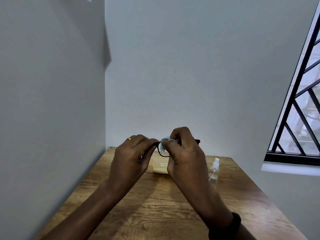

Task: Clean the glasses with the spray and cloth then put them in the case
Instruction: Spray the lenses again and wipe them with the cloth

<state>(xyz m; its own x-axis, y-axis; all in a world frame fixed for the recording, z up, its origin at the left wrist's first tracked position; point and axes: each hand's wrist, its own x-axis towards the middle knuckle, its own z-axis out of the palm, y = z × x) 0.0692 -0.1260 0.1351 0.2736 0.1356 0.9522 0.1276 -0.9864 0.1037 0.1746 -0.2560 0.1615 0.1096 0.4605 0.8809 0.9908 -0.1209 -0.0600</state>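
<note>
Both hands hold black-framed glasses (161, 154) up above the wooden table (155, 205). My left hand (133, 156) pinches the frame's left end. My right hand (183, 153) pinches a small light blue cloth (164, 144) against a lens; most of the frame is hidden behind this hand, with one dark end sticking out to the right. A pale yellow case (160, 168) lies on the table under the hands, partly covered by them. A clear spray bottle (214, 170) with a white top stands on the table to the right of my right hand.
The table stands in a corner, with a grey wall on the left and another behind it. A window with black bars (297, 118) is on the right. My right wrist wears a black band (232, 224).
</note>
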